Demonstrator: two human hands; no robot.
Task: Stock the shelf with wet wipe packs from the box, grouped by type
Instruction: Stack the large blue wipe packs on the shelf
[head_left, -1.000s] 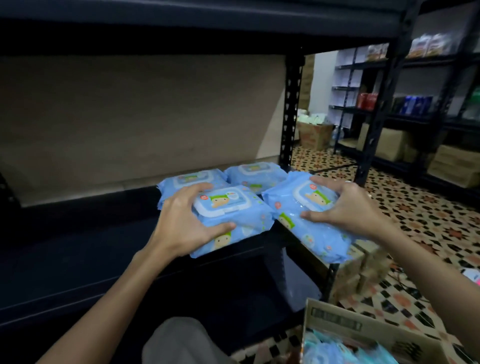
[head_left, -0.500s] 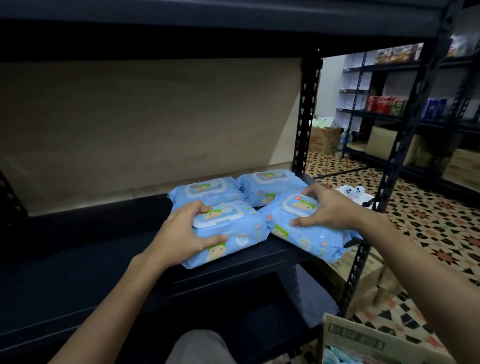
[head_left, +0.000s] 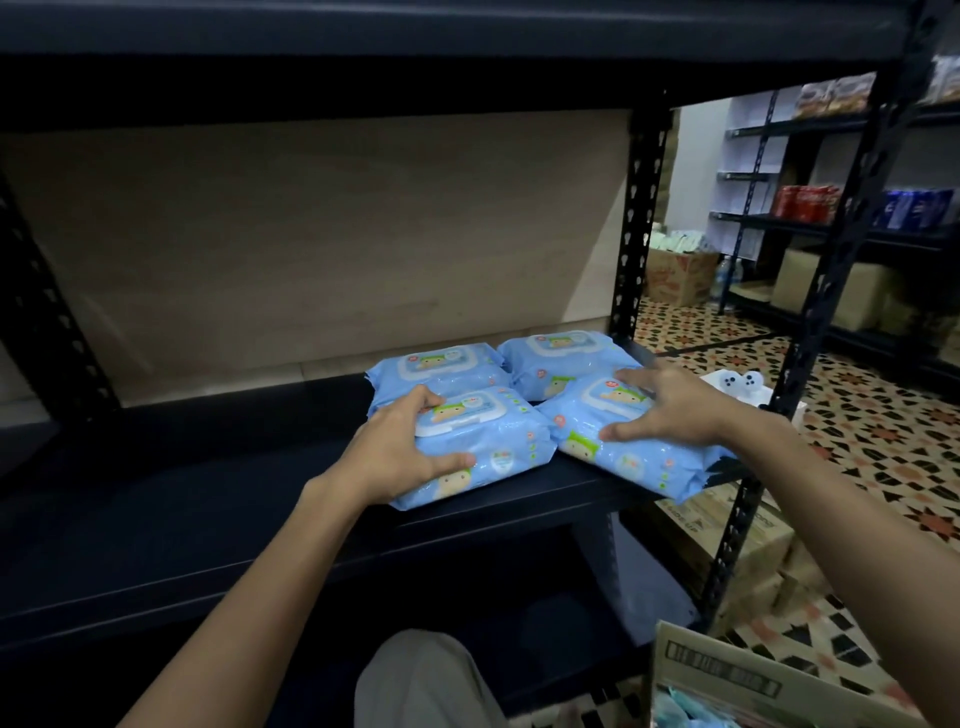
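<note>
Shelf (head_left: 218, 499): dark metal board, running across the centre of the frame; its left half carries no packs.
Packs on shelf: four light-blue wet wipe packs, all of the same print, grouped as two rows of two at the right end of the shelf, centre-right of the frame.
Back left pack (head_left: 434, 366): lies flat, lid up, touching its neighbours.
Back right pack (head_left: 558, 351): lies flat beside the rear upright.
Front left pack (head_left: 483, 449): lies flat at the shelf's front edge.
Front right pack (head_left: 631, 457): lies flat; its right corner overhangs the shelf end.
Left hand (head_left: 395, 454): grips the front left pack, fingers curled over its far edge, thumb along its near side.
Right hand (head_left: 670, 410): rests on the front right pack, fingers spread and nearly straight, pressing down.
Box (head_left: 727, 680): cardboard, lower right of the frame; more blue packs show inside, count not discernible.
Done, as judged: one group of four of one type placed.
Left, as judged: squaring the front pair, emptying the box, starting groups for any other type.
</note>
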